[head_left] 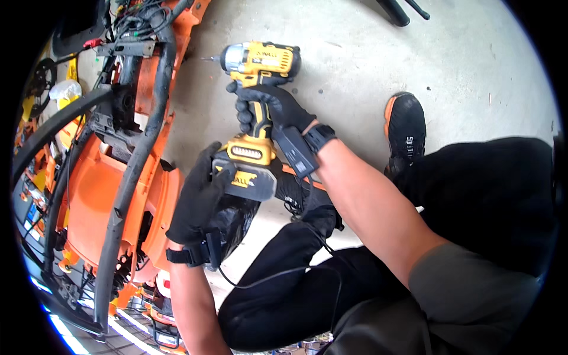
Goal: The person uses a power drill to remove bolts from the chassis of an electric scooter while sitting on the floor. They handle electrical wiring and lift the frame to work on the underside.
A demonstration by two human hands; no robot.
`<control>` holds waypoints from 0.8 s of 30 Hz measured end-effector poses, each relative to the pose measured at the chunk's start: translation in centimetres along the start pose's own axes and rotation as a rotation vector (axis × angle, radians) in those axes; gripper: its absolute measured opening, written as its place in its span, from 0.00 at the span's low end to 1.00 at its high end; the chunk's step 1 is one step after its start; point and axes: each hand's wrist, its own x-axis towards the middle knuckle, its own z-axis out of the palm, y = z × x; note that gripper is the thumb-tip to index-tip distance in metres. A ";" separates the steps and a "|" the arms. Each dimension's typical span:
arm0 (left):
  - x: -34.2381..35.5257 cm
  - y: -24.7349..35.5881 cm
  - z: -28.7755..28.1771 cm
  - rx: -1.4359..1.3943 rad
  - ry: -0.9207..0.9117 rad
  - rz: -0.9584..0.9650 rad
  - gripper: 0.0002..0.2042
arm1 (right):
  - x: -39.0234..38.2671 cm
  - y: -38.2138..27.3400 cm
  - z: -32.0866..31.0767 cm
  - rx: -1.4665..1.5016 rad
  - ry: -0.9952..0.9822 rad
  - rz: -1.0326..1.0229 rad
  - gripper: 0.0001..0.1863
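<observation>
at the far left lies an orange plastic machine body on its side, crossed by a curved black metal tube frame and topped with a tangle of black wiring; its edge runs close along the left of the hands.

the left hand, in a black work glove, is curled part way shut around the black battery pack at the foot of the tool, fingers pressed against its left side. a black strap sits on that wrist with a thin black cable trailing from it.

the yellow and black cordless impact driver stands in the middle, just right of the orange body, its silver nose and short bit pointing left toward the frame without touching it. its housing is scuffed and its base is yellow above the dark battery.

the right hand, also gloved in black, is closed tight around the driver's grip, with a small black box strapped at the wrist.

to the right, bare grey concrete floor lies open above a black shoe with orange trim and the person's black trousers.
</observation>
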 end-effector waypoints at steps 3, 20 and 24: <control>0.1 0.4 0.3 -0.046 -0.003 -0.077 0.32 | 0.2 -0.2 0.4 -0.039 0.016 0.034 0.18; -3.0 -0.1 -1.2 -0.101 0.067 -0.243 0.26 | 1.4 5.5 1.3 0.162 -0.099 0.173 0.15; -4.0 -2.9 -1.5 -0.136 0.145 -0.217 0.26 | 1.1 6.4 1.7 0.156 -0.053 0.178 0.09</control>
